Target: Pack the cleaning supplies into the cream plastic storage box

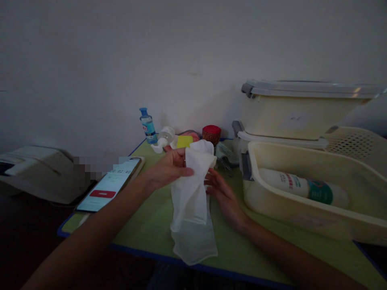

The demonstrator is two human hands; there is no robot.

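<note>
A thin, partly see-through white cloth [193, 201] hangs in long layers above the tabletop, its lower end close to the front edge. My left hand [169, 167] pinches its upper part, with the thumb lying across the front. At the cloth's right side is my right hand [223, 195], fingers apart and loosely bent, the tips reaching its edge. Part of those fingertips is hidden behind the fabric. The cloth's folded top stands in front of a yellow item [184, 141].
Along the wall are a blue bottle [148, 127], a clear container [167, 133] and a red-topped woven container [211, 135]. A phone [111, 183] leans at left. Cream bins [290, 117] are stacked at right, beside an open basket [281, 217] holding a white bottle [302, 187].
</note>
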